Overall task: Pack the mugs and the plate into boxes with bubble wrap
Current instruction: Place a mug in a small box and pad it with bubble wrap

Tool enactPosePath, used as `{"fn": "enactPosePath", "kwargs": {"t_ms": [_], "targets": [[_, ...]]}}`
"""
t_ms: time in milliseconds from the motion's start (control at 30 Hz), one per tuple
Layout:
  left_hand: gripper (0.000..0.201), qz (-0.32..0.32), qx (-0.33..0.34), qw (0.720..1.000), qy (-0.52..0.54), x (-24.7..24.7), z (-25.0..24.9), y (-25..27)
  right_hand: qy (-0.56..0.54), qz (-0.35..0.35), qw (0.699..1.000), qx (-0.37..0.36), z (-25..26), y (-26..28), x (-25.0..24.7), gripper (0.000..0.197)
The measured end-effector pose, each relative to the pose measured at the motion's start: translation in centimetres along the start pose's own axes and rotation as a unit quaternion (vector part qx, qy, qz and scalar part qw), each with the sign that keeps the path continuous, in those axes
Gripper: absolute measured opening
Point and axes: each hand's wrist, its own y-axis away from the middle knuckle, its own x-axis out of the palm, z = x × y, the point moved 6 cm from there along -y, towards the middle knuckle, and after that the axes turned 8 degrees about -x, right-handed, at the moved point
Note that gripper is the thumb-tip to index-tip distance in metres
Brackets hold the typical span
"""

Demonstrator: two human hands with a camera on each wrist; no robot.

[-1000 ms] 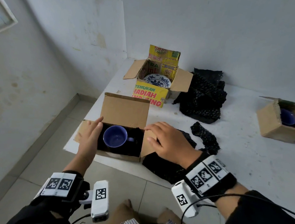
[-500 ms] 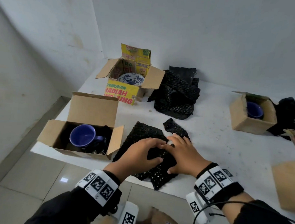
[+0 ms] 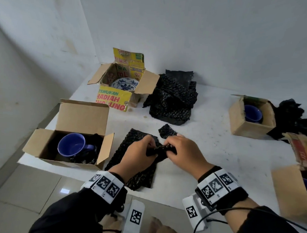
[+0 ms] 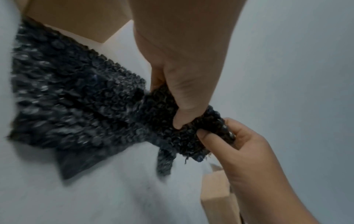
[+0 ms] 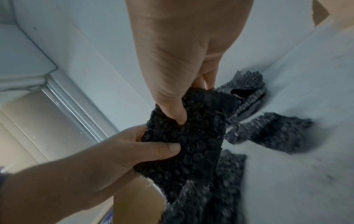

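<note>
Black bubble wrap point(image 3: 140, 161) lies on the table point(image 3: 218, 151) right of the box point(image 3: 82, 116) with a mug point(image 3: 72, 145), its far end bunched and pinched by left hand point(image 3: 138, 154) and right hand point(image 3: 184, 153). Left wrist: left thumb clamps the wrap's gathered end point(image 4: 191, 130). Right wrist: both thumbs press into the wrap point(image 5: 191, 136).

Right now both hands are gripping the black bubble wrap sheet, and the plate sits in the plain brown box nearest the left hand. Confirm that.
Not quite. The left hand and right hand do grip the bubble wrap sheet, but the near brown box holds a blue mug. The head view shows the plate in the yellow printed box.
</note>
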Motion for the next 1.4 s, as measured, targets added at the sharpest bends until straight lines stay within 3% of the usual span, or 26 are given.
{"fn": "enactPosePath", "kwargs": {"t_ms": [100, 167, 300, 433, 500, 567, 667, 833, 933, 1100, 1233, 1267, 1400], "targets": [[0.041, -0.031, 0.021, 0.995, 0.093, -3.0, -1.1, -0.5, -0.074, -0.058, 0.996, -0.006, 0.7, -1.4, -2.4, 0.026], [0.040, -0.037, 0.030, 0.988, 0.144, -5.2, -1.3, -0.6, -0.139, -0.080, 0.987, -0.025, 1.7, -2.5, -3.5, 0.036], [0.043, -0.017, 0.029, 0.973, 0.228, -9.4, 1.0, -0.9, -0.225, -0.064, 0.970, -0.063, 4.8, -5.1, -3.5, 0.048], [0.061, -0.041, 0.019, 0.975, 0.219, -13.9, 4.4, -0.1, -0.247, 0.000, 0.966, -0.071, 9.1, -8.2, -1.3, 0.037], [0.057, -0.053, 0.017, 0.974, 0.219, -15.9, 5.5, 0.8, -0.254, 0.052, 0.964, -0.063, 11.2, -9.5, 0.4, 0.023], [0.054, -0.060, 0.008, 0.977, 0.203, -17.7, 6.9, 1.5, -0.259, 0.079, 0.961, -0.055, 12.9, -11.0, 2.2, 0.022], [0.062, -0.068, -0.033, 0.983, 0.165, -19.6, 10.5, 2.4, -0.242, 0.058, 0.967, -0.059, 15.0, -13.5, 4.6, 0.014], [0.054, -0.122, -0.071, 0.984, 0.109, -21.9, 16.3, 4.1, -0.191, 0.059, 0.979, -0.028, 17.2, -16.2, 9.2, 0.022], [0.063, -0.154, -0.132, 0.963, 0.180, -22.5, 19.4, 5.2, -0.188, 0.062, 0.980, -0.022, 18.5, -16.7, 11.9, 0.022], [0.052, -0.108, -0.210, 0.898, 0.370, -21.0, 24.6, 6.0, -0.183, 0.057, 0.981, -0.008, 20.1, -17.5, 16.3, 0.019], [0.036, -0.061, -0.217, 0.890, 0.396, -19.8, 25.4, 5.6, -0.176, 0.050, 0.983, 0.019, 21.0, -18.4, 18.9, 0.013], [0.040, -0.057, -0.217, 0.882, 0.414, -19.5, 25.4, 5.7, -0.152, 0.062, 0.986, 0.016, 21.3, -18.5, 19.5, 0.013], [0.055, -0.044, -0.233, 0.813, 0.532, -17.9, 26.7, 5.6, 0.036, 0.102, 0.986, -0.126, 23.4, -18.6, 20.8, 0.003]]}}
